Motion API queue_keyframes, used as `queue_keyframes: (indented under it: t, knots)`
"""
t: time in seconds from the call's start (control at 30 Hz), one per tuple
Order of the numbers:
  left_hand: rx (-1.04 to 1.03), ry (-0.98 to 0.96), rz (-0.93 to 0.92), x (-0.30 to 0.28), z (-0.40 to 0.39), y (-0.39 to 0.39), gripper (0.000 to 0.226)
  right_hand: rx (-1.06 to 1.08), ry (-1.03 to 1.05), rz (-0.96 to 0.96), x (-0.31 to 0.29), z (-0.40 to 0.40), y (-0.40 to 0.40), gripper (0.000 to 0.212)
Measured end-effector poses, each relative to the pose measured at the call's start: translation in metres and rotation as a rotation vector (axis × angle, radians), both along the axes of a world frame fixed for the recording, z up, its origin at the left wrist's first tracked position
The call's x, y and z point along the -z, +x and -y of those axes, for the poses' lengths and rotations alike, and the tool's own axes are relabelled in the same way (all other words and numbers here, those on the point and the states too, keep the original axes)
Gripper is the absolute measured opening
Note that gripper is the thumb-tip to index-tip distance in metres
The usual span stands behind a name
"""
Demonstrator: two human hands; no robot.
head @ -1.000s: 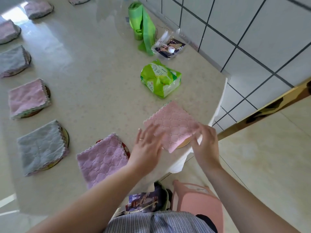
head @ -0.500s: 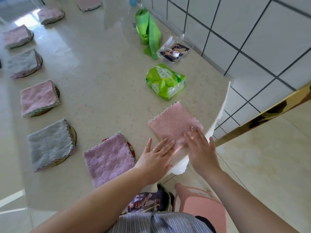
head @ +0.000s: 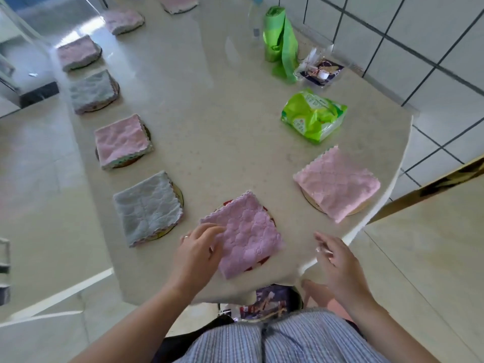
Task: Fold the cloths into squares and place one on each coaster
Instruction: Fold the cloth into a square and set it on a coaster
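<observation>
From the head view, I am resting my left hand [head: 195, 254] on the near-left corner of the mauve cloth [head: 245, 233], fingers spread and loosely curled, pressing on it rather than gripping it, because I am judging that this folded square wants squaring up over its red coaster [head: 258, 263], which is peeking out only at the near edge and the far corners. My right hand [head: 336, 260] is hovering open and empty just beside the cloth's right edge, fingers relaxed, ready to steady or nudge that side. The pink cloth [head: 336, 186] to my right is lying folded on its pale coaster [head: 313, 204] close to the curved rim of the tabletop [head: 222, 132], with the coaster's near rim showing beneath it. To my left the grey cloth [head: 148, 208] and the further pink cloth [head: 121, 140] are each sitting on their own coasters, and more folded cloths are following the tabletop's edge away from me, so that each place is getting one. The green packet [head: 313, 115] and the green roll [head: 280, 41] are standing apart near the tiled wall, clear of the row. I am judging the task nearly done.
</observation>
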State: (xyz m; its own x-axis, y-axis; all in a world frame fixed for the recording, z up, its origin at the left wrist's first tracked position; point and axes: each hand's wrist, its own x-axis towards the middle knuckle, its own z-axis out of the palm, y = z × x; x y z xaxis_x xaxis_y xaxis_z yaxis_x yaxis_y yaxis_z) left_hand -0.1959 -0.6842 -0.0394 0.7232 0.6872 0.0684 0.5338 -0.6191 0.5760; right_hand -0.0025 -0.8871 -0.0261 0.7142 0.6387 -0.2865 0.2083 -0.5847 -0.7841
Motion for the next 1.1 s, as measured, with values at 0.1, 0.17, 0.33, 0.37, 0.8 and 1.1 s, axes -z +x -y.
queue_keyframes:
  t: [0.1, 0.17, 0.33, 0.37, 0.8, 1.1]
  knots:
    - [-0.1, -0.131, -0.02, 0.006, -0.025, -0.016, 0.026, 0.029, -0.043, -0.145, 0.005, -0.02, -0.029, 0.036]
    - [-0.168, -0.27, -0.087, 0.003, -0.034, -0.014, 0.034, 0.053, -0.075, -0.184, 0.008, -0.034, -0.037, 0.038]
    - [-0.249, -0.426, -0.144, 0.005, -0.05, -0.006, 0.042, 0.157, -0.101, -0.228, 0.005, -0.059, -0.043, 0.026]
    - [-0.259, -0.433, -0.147, 0.005, -0.052, -0.003, 0.037, 0.157, -0.122, -0.218, 0.005, -0.062, -0.042, 0.023]
    - [-0.382, -0.424, -0.161, 0.001, -0.049, 0.009, 0.012, 0.09, -0.215, -0.154, 0.005, -0.066, -0.034, 0.007]
    - [-0.446, -0.458, -0.024, 0.002, -0.046, 0.007, 0.015, 0.136, -0.101, -0.132, 0.002, -0.06, -0.037, 0.013]
